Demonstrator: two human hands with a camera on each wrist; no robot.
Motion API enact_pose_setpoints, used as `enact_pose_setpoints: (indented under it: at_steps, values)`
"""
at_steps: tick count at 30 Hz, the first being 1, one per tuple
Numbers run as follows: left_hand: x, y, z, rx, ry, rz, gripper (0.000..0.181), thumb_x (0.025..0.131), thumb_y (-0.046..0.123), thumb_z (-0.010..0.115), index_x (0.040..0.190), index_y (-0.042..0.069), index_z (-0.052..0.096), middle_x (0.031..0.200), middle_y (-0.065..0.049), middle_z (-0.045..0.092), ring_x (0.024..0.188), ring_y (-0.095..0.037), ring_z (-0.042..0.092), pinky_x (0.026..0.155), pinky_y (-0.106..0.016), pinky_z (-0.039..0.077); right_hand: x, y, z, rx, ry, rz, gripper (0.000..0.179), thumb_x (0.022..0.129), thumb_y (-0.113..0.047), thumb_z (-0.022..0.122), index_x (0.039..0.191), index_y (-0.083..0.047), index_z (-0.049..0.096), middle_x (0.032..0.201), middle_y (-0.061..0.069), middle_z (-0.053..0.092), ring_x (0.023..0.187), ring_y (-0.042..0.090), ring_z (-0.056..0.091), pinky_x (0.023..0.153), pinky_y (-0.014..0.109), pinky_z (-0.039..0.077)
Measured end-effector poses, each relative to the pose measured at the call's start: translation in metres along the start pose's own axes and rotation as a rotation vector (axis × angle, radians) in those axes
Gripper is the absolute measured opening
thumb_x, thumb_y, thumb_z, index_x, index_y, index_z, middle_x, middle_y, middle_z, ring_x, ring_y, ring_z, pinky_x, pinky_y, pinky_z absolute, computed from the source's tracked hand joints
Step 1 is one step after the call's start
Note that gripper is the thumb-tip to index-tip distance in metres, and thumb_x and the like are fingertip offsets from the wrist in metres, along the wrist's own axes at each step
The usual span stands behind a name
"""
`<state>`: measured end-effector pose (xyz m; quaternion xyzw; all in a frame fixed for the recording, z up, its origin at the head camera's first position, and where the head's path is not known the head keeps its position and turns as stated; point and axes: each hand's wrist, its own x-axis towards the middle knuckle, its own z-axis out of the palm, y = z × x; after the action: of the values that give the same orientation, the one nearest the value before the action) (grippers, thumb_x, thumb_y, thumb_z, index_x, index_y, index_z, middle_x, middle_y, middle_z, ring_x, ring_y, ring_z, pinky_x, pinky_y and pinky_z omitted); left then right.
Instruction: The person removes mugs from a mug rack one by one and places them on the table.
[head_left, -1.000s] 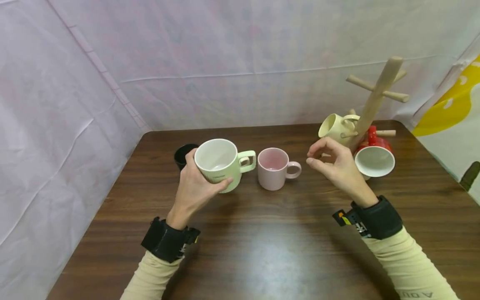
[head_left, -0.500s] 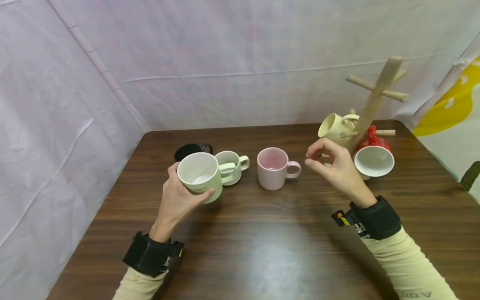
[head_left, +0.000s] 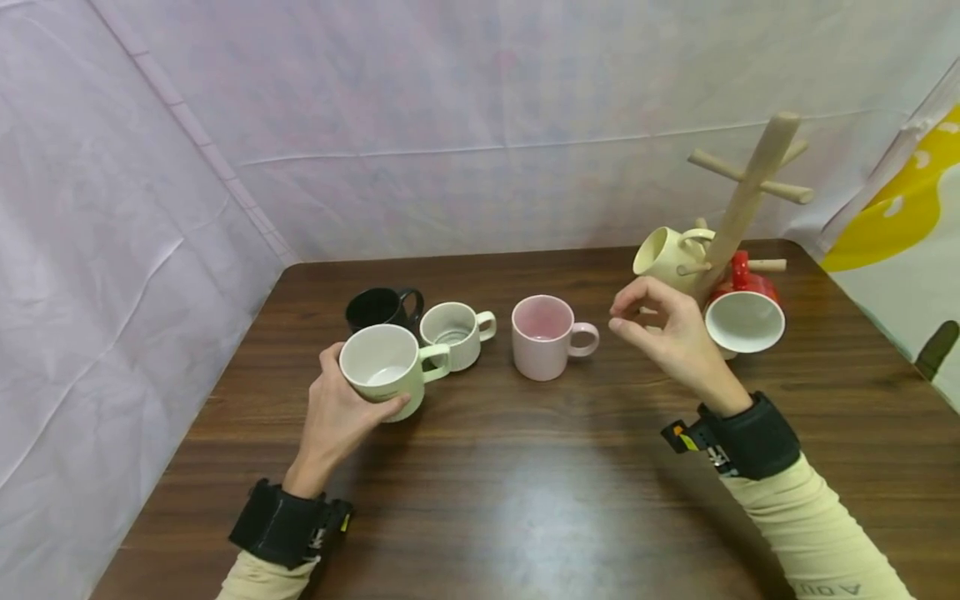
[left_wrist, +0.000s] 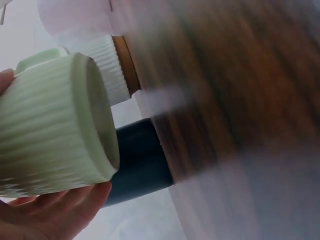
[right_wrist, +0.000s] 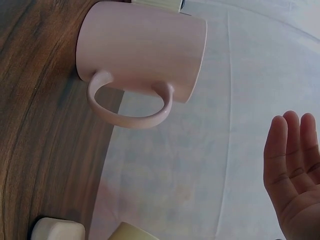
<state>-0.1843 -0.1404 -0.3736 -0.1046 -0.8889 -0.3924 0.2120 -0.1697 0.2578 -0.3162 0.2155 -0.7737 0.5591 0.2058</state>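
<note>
My left hand (head_left: 333, 412) grips a light green mug (head_left: 393, 383) by its body, thumb along the near side and fingers round the far side. The mug's square handle points right. In the left wrist view its ribbed wall (left_wrist: 50, 120) and base show, held above the table. Just behind it stand a black mug (head_left: 371, 307) and a small whitish mug (head_left: 456, 342). A pink mug (head_left: 538, 354) stands upright at mid-table, handle to the right. My right hand (head_left: 671, 333) hovers right of that handle, fingers loosely bent, holding nothing.
A wooden mug rack (head_left: 753, 175) rises at the back right, with bare pegs near its top. On its lower pegs hang a cream mug (head_left: 663, 254) and a red mug (head_left: 750, 293) with a white inside. White cloth (head_left: 450, 125) hangs behind the brown table (head_left: 510, 483).
My left hand has carried the light green mug left and toward me, uncovering the small whitish mug and more of the black one. The right hand has stayed nearly still.
</note>
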Motion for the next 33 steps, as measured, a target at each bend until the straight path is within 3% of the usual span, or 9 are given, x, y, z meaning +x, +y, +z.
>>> enact_pose_setpoints:
  at_steps: [13, 22, 33]
  values:
    - [0.004, -0.009, -0.006, 0.028, -0.103, -0.089, 0.094, 0.062, 0.016, 0.097, 0.132, -0.007, 0.038, 0.119, -0.03, 0.061, 0.106, -0.047, 0.063, 0.088, -0.057, 0.05, 0.0, -0.002, 0.0, -0.002, 0.003, 0.005, 0.015, 0.086, 0.015, 0.067, 0.094, 0.003, 0.063, 0.093, 0.009, 0.063, 0.087, 0.012, 0.064, 0.076, 0.023, 0.052]
    - [0.012, -0.013, -0.012, 0.067, -0.153, -0.066, 0.094, 0.065, 0.016, 0.096, 0.133, -0.009, 0.036, 0.121, -0.033, 0.058, 0.108, -0.049, 0.061, 0.088, -0.06, 0.049, 0.002, -0.001, 0.0, 0.016, 0.006, -0.004, 0.019, 0.085, 0.016, 0.067, 0.092, -0.002, 0.064, 0.092, 0.01, 0.063, 0.086, 0.013, 0.064, 0.076, 0.023, 0.052]
    - [0.014, -0.018, -0.013, 0.075, -0.18, -0.101, 0.095, 0.066, 0.016, 0.096, 0.133, -0.01, 0.034, 0.118, -0.034, 0.059, 0.108, -0.05, 0.061, 0.089, -0.06, 0.049, 0.003, -0.001, 0.002, 0.035, 0.003, -0.003, 0.021, 0.085, 0.017, 0.066, 0.092, -0.003, 0.065, 0.092, 0.01, 0.063, 0.086, 0.014, 0.063, 0.075, 0.022, 0.052]
